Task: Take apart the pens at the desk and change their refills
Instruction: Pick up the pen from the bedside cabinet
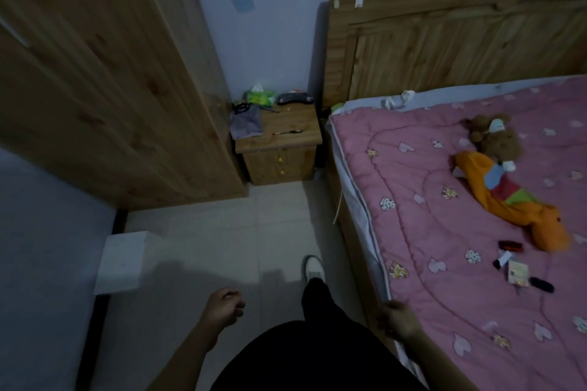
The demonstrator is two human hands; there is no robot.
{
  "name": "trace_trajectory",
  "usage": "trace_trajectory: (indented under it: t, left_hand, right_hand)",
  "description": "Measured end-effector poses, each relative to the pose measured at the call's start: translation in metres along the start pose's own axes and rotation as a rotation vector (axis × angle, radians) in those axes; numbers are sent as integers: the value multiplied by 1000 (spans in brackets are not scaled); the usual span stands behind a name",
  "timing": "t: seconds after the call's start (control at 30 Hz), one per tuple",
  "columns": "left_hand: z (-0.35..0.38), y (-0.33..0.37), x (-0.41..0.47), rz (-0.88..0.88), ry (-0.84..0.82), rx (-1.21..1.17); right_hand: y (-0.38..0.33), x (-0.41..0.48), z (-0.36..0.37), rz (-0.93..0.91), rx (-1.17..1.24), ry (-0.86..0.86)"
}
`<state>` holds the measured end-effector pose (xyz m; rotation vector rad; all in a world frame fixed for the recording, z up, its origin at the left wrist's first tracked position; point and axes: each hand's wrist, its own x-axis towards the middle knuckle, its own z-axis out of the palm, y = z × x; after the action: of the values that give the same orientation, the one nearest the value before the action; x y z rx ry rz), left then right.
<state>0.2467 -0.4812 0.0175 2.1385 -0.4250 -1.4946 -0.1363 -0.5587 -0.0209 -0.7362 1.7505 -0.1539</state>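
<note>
Head view: left hand [224, 305] loosely curled

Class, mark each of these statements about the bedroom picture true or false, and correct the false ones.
1. The quilt on the bed is pink. True.
2. The nightstand stands between the wardrobe and the bed. True.
3. The orange soft toy lies on the floor. False: it lies on the quilt.
4. The white box sits on the nightstand. False: it stands on the floor by the wall.
</note>
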Motion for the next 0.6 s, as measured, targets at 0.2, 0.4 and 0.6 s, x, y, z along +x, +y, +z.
trace_trajectory:
  t: [0.2, 0.4, 0.6]
  left_hand:
    - [-8, 48, 39, -90, 43, -86]
    - [-17, 87, 83, -134, 131, -237]
    - [-28, 127, 123, -187, 160, -313]
  right_hand:
    - [-128, 55, 10, -80, -80, -61]
    - [-256, 112, 32, -157, -176, -182]
    - [-348, 151, 67, -190, -217, -198]
